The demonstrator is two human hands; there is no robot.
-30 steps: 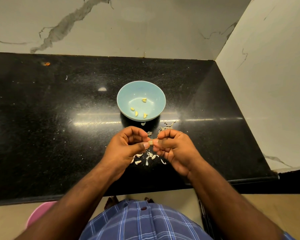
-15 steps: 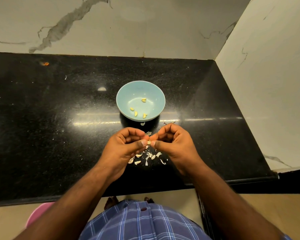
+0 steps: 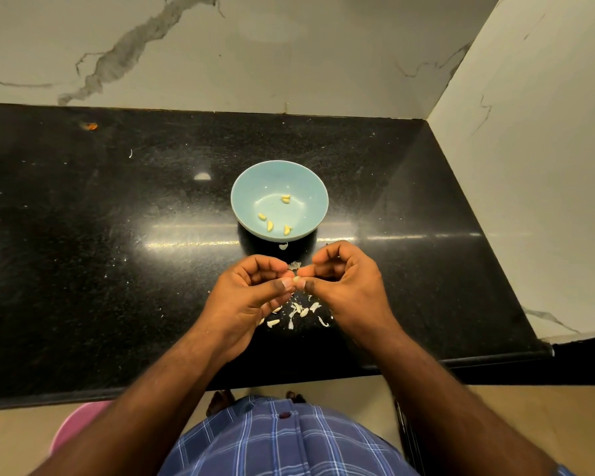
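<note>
Head view, the only cam. 2 hands are up over the black speckled stone counter (image 3: 117, 235), fingertips meeting just this side of the 1 light-blue round ceramic bowl (image 3: 251, 187). Btw them is 1 small pale garlic clove (image 3: 296, 279), held clear of the counter. The left hand (image 3: 251, 297) pinches it w/ thumb + forefinger, other fingers curled in. The right hand (image 3: 346, 286) pinches the same clove from the other side, also thumb + forefinger, the rest curled.

The bowl stands upright on the counter; neither hand touches it. Inside are yellowish peeled cloves (image 3: 270, 226) at 4 spots: 3 on the near side, 1 farther in. The far one may be 2 stuck together, can't tell.

On the counter below the hands are white papery bits (image 3: 303, 311), at least 8 visible, some hidden by the left hand. Skins vs. cloves, can't tell apart. 1 more scrap lies at the bowl's foot and 1 just behind the fingertips. 1 thin white sliver (image 3: 130, 152) lies well off to the left, and 1 orange speck (image 3: 90, 126) sits near the back-left edge.

Bkgd: grey-veined marble wall (image 3: 289, 46) on 2 sides. At the bottom are a blue checked shirt (image 3: 282, 441) and 1 pink round thing (image 3: 79, 424) on the floor, partly hidden.
</note>
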